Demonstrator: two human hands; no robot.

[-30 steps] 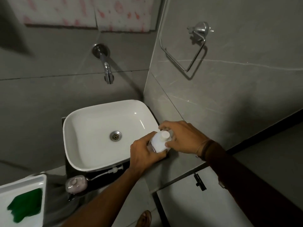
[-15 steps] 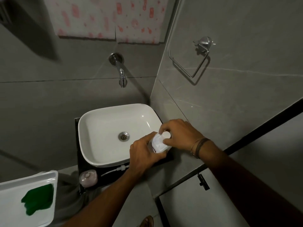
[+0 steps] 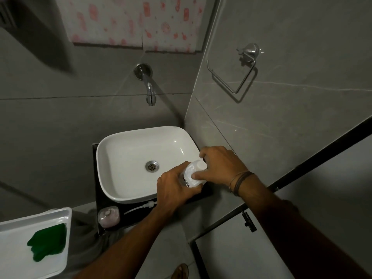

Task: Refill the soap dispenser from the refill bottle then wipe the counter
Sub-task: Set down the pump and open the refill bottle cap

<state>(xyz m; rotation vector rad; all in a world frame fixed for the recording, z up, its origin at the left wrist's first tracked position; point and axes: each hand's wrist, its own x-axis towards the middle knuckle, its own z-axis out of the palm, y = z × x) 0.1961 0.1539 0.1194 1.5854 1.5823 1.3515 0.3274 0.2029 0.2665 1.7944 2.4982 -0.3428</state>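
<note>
A white refill bottle (image 3: pixel 193 174) stands at the right front corner of the sink, on the dark counter (image 3: pixel 104 202). My left hand (image 3: pixel 174 189) grips its body from the near side. My right hand (image 3: pixel 220 165) has its fingers around the white cap (image 3: pixel 201 164) on top. A small pinkish soap dispenser (image 3: pixel 108 216) stands open-topped at the counter's front left corner. Its white pump with tube (image 3: pixel 142 206) lies on the counter beside it. A green cloth (image 3: pixel 48 243) rests in a white tray (image 3: pixel 60 215) at the lower left.
A white basin (image 3: pixel 128 158) with a metal drain (image 3: pixel 152 166) fills most of the counter. A wall tap (image 3: pixel 150 91) juts out above it. A metal towel ring (image 3: pixel 241 75) hangs on the right wall. A door latch (image 3: pixel 248 221) is at the lower right.
The view has shifted, so the sink sits further right and lower in frame. Both hands stay on the bottle; my right fingers have turned around the cap.
</note>
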